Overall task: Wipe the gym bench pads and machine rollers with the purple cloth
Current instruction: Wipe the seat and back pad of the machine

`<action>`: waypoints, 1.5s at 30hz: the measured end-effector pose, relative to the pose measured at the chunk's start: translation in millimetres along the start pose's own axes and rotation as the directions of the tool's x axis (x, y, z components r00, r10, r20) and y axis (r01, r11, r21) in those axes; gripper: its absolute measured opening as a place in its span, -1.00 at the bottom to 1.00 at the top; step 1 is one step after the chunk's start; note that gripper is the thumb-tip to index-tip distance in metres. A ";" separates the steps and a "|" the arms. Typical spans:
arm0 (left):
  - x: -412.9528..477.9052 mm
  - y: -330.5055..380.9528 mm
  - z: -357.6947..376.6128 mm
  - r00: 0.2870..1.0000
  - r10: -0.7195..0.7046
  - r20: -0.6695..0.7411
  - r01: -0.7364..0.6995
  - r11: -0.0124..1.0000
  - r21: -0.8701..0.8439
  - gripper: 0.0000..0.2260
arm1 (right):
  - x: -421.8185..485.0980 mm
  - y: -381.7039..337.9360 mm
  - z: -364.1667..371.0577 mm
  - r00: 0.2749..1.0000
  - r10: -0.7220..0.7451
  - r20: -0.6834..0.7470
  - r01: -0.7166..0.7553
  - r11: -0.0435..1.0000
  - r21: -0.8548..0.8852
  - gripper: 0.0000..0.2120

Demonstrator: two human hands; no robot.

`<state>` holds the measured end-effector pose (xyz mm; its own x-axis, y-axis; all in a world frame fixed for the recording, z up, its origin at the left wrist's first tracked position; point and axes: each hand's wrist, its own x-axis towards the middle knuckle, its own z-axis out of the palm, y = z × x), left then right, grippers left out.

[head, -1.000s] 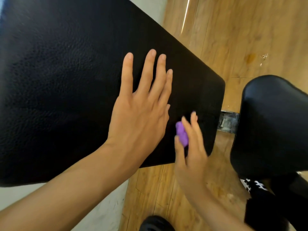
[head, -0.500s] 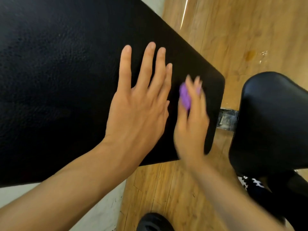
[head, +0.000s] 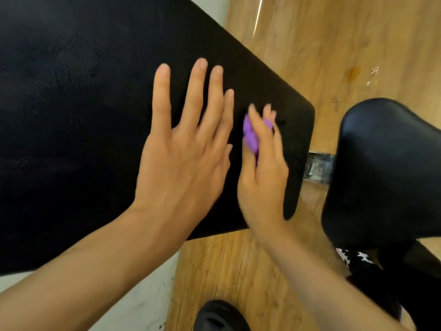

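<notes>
Left hand (head: 181, 149) flat on large black grained-leather bench pad (head: 83, 115), fingers straight and spread. Just beside it, near the pad's rounded corner: right hand (head: 262, 177), blurred, clamped round small bunched purple cloth (head: 250, 136) touching the pad.

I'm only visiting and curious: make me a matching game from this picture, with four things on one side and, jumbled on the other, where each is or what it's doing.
1. left hand
2. right hand
3. smaller black pad
4. black shoe

a. at the picture's bottom edge, over the wooden floor
b. lies flat on the large bench pad, fingers straight
c. right of the large bench pad, apart from it
d. grips the purple cloth

Pairs: 1-b, 2-d, 3-c, 4-a
</notes>
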<state>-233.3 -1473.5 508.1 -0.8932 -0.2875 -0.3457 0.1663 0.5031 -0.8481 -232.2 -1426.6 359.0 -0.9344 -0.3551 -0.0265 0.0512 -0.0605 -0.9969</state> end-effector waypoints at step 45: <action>4.5 5.3 1.8 1.000 0.024 0.016 -0.024 1.000 -0.013 -0.34 | -13.8 14.5 -4.2 0.991 0.117 -0.060 -0.125 0.981 -0.146 -0.48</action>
<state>-235.7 -1473.6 501.3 -0.8823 -0.2881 -0.3723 0.1821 0.5204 -0.8343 -220.1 -1418.7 344.6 -0.9415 -0.3030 -0.1473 0.1153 0.1212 -0.9859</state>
